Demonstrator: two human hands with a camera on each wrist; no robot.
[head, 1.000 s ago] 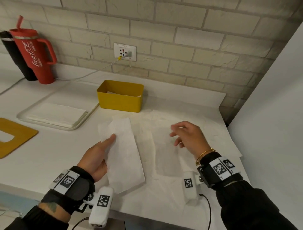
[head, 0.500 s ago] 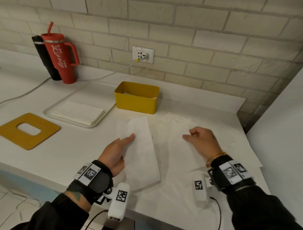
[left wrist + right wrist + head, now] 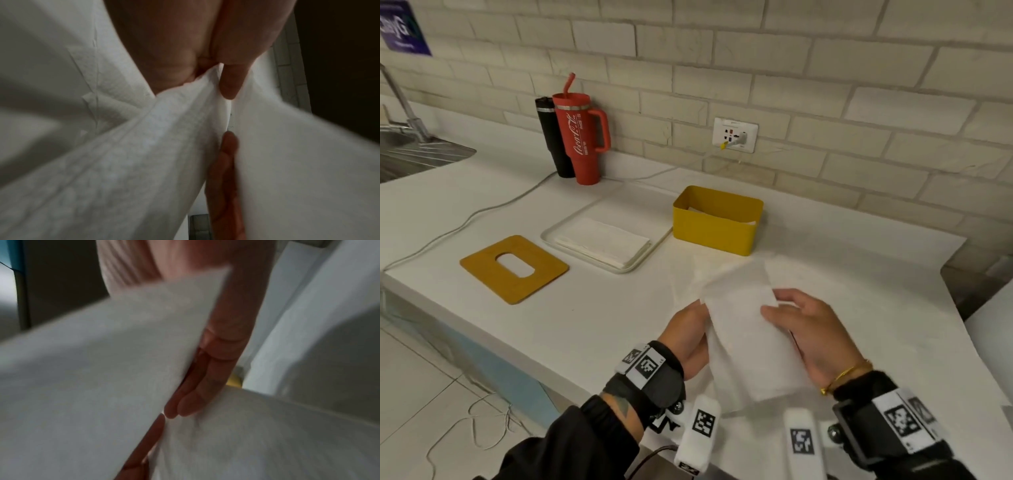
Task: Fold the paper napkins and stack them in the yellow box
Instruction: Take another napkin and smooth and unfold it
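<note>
red tumbler (image 3: 582, 137) beside black tumbler (image 3: 550, 137) | wooden board (image 3: 513, 269) with cutout | wall socket (image 3: 735, 134) | sink (image 3: 410, 154) far left

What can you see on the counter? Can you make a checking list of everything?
Surface: white counter, a thin white sheet spread under the hands.
Job's things: folded napkin held up between both hands; yellow box with napkins inside; napkin stack on a white tray.
Clutter: red tumbler, black tumbler, yellow board with a hole.
Hands: left hand and right hand both grip the napkin.
Cables: white cable from the wall socket across the counter.
Surroundings: brick wall, sink at left.
</note>
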